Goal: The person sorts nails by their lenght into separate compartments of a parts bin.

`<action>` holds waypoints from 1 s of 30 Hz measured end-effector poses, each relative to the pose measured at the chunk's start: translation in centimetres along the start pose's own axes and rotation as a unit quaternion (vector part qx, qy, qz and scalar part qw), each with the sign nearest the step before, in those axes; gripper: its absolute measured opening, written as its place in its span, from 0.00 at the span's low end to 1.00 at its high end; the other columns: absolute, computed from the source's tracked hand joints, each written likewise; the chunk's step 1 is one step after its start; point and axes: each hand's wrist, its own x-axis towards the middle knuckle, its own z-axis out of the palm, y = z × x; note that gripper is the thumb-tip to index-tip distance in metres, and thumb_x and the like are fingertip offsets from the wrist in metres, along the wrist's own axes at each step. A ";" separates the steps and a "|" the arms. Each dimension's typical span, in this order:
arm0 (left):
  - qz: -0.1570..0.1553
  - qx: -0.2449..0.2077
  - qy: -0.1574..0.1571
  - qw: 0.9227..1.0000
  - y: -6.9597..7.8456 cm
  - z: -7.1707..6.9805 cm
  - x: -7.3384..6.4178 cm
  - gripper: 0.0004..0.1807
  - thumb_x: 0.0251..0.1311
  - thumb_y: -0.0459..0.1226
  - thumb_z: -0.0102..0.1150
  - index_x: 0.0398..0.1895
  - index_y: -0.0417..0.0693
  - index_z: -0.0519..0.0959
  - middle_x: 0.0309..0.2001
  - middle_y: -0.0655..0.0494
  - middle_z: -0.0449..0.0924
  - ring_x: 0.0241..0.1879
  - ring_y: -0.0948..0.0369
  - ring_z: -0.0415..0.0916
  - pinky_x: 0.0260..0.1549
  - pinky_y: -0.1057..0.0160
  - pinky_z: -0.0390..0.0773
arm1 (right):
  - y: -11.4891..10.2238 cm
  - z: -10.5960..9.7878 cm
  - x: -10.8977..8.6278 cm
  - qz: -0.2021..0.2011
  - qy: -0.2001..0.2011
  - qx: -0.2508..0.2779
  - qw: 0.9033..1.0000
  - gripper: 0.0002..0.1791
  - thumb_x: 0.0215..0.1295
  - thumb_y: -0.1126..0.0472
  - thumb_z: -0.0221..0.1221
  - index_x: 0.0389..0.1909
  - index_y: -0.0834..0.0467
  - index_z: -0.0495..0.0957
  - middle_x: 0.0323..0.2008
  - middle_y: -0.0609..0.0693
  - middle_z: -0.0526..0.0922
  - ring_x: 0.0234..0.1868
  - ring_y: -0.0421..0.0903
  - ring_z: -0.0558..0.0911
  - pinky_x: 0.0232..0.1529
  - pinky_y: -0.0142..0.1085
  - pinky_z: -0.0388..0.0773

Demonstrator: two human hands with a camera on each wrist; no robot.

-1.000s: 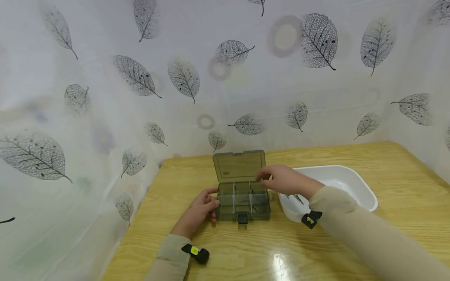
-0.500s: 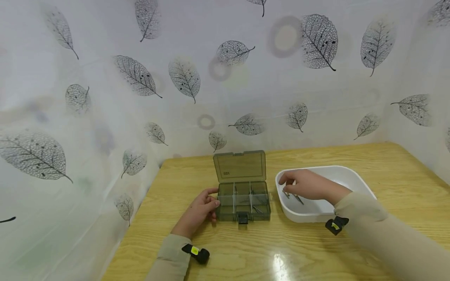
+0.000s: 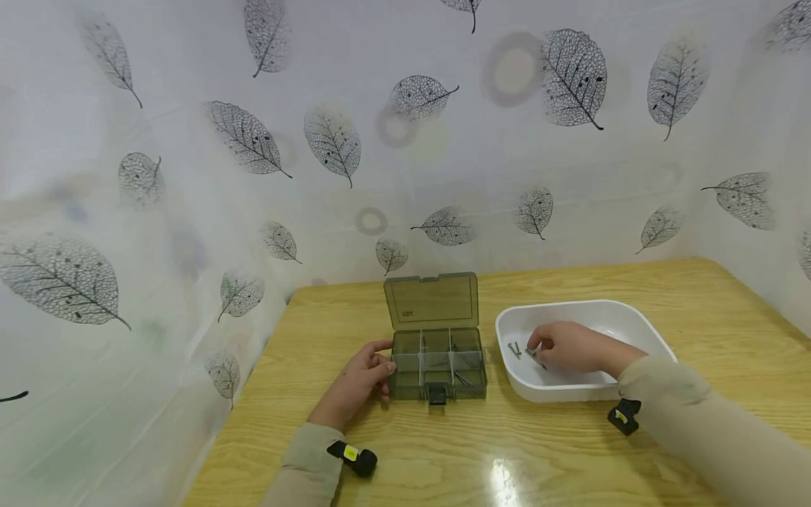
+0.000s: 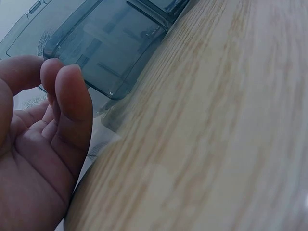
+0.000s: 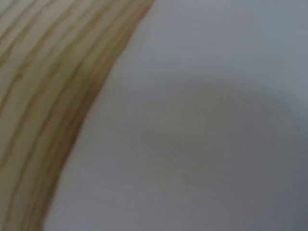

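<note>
A smoky clear plastic compartment box (image 3: 437, 366) stands on the table with its lid (image 3: 432, 301) raised at the back. Several thin screws (image 3: 464, 378) lie in its right and middle compartments. My left hand (image 3: 360, 377) touches the box's left side, thumb near the rim; in the left wrist view its loosely bent fingers (image 4: 72, 96) rest by the box's corner (image 4: 108, 82). My right hand (image 3: 573, 346) reaches into a white tray (image 3: 640, 331), bent fingertips right at several screws (image 3: 532, 355); whether it pinches one I cannot tell. The right wrist view shows only blurred tray wall (image 5: 192, 144) and wood.
Two more screws (image 3: 514, 350) lie at the tray's left end, beside the right fingertips. The box and tray stand side by side on a wood-grain table (image 3: 443, 451). A leaf-patterned curtain (image 3: 469, 162) hangs behind and along both sides.
My right hand has moved right from over the box's back right compartment to the tray, then further in toward the screws there. The left hand has stayed at the box.
</note>
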 end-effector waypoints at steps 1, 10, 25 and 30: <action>0.001 0.001 -0.001 1.000 0.0 0.0 0.0 0.29 0.75 0.37 0.55 0.75 0.44 0.60 0.42 0.41 0.73 0.28 0.57 0.74 0.30 0.58 0.83 | 0.2 0.1 0.0 0.001 -0.002 0.005 1.000 0.11 0.64 0.65 0.62 0.47 0.58 0.83 0.38 0.46 0.82 0.35 0.44 0.75 0.37 0.40 0.73; -0.004 0.005 -0.003 1.000 0.1 0.0 -0.1 0.29 0.75 0.40 0.55 0.75 0.47 0.60 0.44 0.41 0.74 0.29 0.57 0.75 0.31 0.56 0.83 | 0.9 0.7 0.1 0.003 0.003 0.013 1.000 0.07 0.63 0.63 0.66 0.40 0.54 0.81 0.31 0.45 0.79 0.32 0.43 0.74 0.34 0.39 0.72; 0.001 0.007 0.000 1.000 0.1 0.1 -0.1 0.29 0.75 0.37 0.55 0.75 0.42 0.60 0.42 0.41 0.74 0.27 0.57 0.74 0.30 0.58 0.82 | 0.3 0.7 0.0 -0.006 0.015 -0.056 0.998 0.11 0.53 0.71 0.61 0.31 0.52 0.81 0.27 0.43 0.77 0.31 0.42 0.73 0.35 0.37 0.70; -0.004 0.006 0.001 1.000 0.2 0.0 0.0 0.29 0.75 0.37 0.55 0.75 0.44 0.60 0.42 0.42 0.74 0.28 0.58 0.74 0.30 0.58 0.82 | 0.3 0.6 0.0 0.001 0.005 -0.029 1.000 0.12 0.57 0.72 0.56 0.34 0.54 0.82 0.31 0.45 0.79 0.31 0.43 0.72 0.34 0.37 0.69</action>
